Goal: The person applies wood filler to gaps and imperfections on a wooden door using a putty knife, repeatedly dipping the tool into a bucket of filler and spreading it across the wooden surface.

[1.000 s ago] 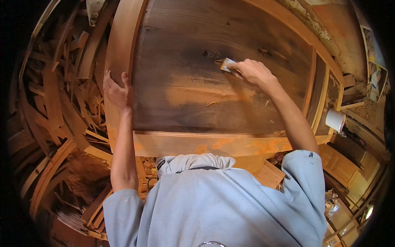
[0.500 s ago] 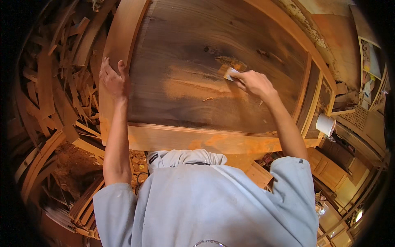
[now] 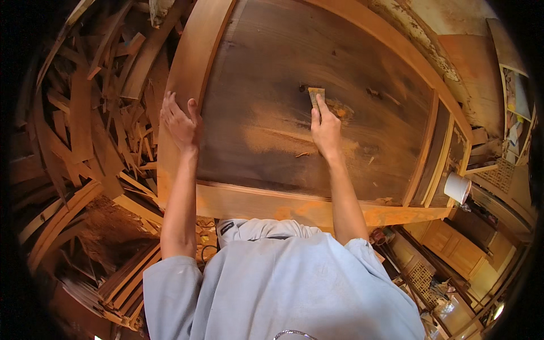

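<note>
A large wooden panel with a dark brown face and a lighter raised frame lies before me. My right hand is closed around a small flat scraper, its index finger stretched along the blade. The scraper's wide edge meets the panel beside a dark knot and a patch of orange-yellow filler. Orange dust is spread left of that hand, with a small wood curl below it. My left hand rests on the left frame board, fingers apart and holding nothing.
Scrap wood strips are heaped to the left, with stacked boards below. A white tub stands at the panel's right end. Cabinet doors and a woven lattice piece lie at the lower right.
My right hand has turned and shifted toward the knot, its scraper now pointing away from me. My left hand stays on the frame board. The whole view has shifted slightly.
</note>
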`<state>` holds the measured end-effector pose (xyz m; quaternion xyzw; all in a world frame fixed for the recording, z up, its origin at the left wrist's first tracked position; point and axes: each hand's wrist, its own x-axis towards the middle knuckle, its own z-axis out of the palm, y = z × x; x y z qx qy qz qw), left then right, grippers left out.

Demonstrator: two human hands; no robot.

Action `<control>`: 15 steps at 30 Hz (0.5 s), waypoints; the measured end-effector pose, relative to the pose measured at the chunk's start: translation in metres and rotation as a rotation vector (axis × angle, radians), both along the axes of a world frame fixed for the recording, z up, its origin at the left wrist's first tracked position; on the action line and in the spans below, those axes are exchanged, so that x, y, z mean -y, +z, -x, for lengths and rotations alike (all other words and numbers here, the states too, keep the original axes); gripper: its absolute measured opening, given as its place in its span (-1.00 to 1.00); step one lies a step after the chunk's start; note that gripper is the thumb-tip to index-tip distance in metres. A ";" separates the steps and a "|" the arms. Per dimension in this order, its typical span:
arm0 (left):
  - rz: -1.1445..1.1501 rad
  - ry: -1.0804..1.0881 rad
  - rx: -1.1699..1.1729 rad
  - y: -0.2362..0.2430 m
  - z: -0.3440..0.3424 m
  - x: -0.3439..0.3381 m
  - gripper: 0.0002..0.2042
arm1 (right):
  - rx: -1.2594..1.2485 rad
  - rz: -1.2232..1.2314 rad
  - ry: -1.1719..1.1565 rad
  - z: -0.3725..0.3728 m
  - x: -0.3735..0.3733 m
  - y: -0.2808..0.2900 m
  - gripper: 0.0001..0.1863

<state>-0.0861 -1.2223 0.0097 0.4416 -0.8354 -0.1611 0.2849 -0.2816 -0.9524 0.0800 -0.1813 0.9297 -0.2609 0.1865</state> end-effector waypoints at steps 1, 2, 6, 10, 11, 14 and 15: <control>0.004 -0.007 -0.001 0.000 0.001 0.000 -0.34 | -0.001 0.004 -0.007 0.003 0.001 -0.009 -0.54; 0.003 -0.017 0.000 0.001 0.003 0.001 -0.33 | -0.095 0.019 0.019 0.009 0.004 -0.018 -0.54; -0.019 -0.007 0.000 0.004 0.002 -0.002 -0.31 | -0.108 -0.047 0.061 0.001 -0.001 -0.024 -0.55; -0.002 0.002 0.025 0.003 -0.001 -0.002 -0.30 | -0.104 -0.062 0.121 -0.003 -0.033 -0.021 -0.57; -0.004 0.000 0.040 0.000 -0.004 -0.002 -0.29 | -0.055 -0.141 0.213 0.008 -0.040 -0.008 -0.59; -0.018 -0.008 0.051 0.005 -0.002 0.000 -0.29 | 0.020 -0.219 0.252 0.047 -0.011 0.042 -0.69; -0.040 -0.014 0.051 0.007 0.001 -0.002 -0.29 | 0.051 -0.228 0.201 0.061 0.003 0.045 -0.70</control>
